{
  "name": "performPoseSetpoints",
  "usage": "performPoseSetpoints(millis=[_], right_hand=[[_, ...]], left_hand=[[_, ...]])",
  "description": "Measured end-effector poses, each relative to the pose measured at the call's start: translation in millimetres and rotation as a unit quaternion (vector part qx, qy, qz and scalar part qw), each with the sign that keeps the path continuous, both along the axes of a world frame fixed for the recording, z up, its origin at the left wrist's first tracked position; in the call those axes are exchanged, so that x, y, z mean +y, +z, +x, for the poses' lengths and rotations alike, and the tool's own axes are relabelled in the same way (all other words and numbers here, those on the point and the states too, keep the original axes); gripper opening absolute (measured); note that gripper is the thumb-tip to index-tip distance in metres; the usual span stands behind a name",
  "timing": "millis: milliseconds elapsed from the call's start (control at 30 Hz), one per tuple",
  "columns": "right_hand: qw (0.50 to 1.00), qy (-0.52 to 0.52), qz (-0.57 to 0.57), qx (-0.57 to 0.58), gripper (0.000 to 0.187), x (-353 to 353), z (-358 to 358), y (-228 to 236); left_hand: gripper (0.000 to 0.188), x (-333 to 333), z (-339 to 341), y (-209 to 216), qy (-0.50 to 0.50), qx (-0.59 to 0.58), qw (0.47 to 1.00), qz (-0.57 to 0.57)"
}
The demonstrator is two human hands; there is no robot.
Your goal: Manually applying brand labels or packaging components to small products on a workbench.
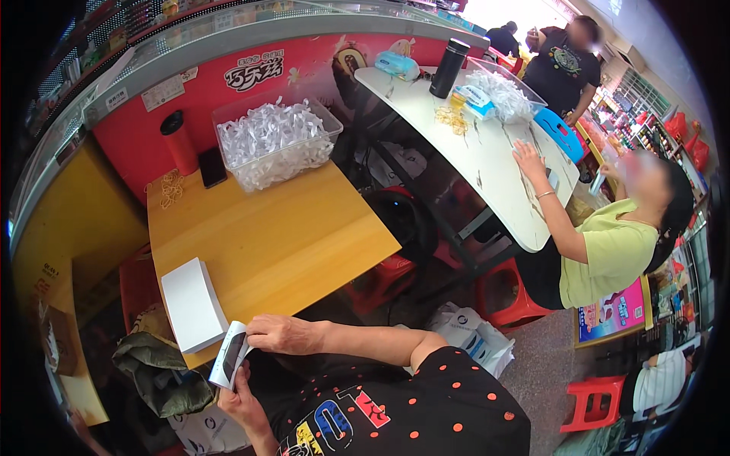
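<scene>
My left hand [245, 406] grips the lower end of a folded or rolled white printed paper sheet [226, 361] with a dark picture on it. At the sheet's upper right edge, my right hand [285, 334] has its fingers closed on the same paper. Both hands are just off the near corner of a wooden table [281, 235]. Right beside them lies a stack of white paper sheets [194, 304], partly over the table's edge. The fingertips behind the paper are hidden.
On the wooden table's far side stand a clear bin of white folded strips [277, 144], a phone [213, 167], a red bottle [179, 144] and rubber bands [169, 188]. A co-worker in yellow-green [612, 247] sits at a white table [487, 167]; another person [566, 64] is behind.
</scene>
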State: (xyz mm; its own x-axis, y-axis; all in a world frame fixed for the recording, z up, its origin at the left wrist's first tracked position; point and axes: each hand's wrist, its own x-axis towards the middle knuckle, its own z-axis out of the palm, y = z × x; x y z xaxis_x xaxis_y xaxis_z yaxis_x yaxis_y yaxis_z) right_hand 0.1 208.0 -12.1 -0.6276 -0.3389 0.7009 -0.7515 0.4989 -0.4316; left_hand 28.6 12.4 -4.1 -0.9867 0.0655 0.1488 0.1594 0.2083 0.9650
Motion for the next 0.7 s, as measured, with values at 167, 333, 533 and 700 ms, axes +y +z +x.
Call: performPoseSetpoints(millis=[167, 333, 533, 700], right_hand=[[1.000, 0.003, 0.002, -0.015, 0.011, -3, -5, -4], [0.997, 0.015, 0.063, -0.040, 0.010, -10, -11, -2], [0.996, 0.029, 0.037, -0.075, 0.018, -24, -14, 3], [0.993, 0.023, -0.026, -0.117, 0.016, -31, -14, 5]], left_hand=[[0.019, -2, 0, 0, 0.014, 0.001, 1.000, 0.006], [0.017, -9, -1, -1, 0.033, 0.016, 0.999, 0.006], [0.013, -20, 0, 1, 0.061, 0.040, 0.997, -0.026], [0.015, -29, 1, -11, 0.078, 0.072, 0.994, -0.030]])
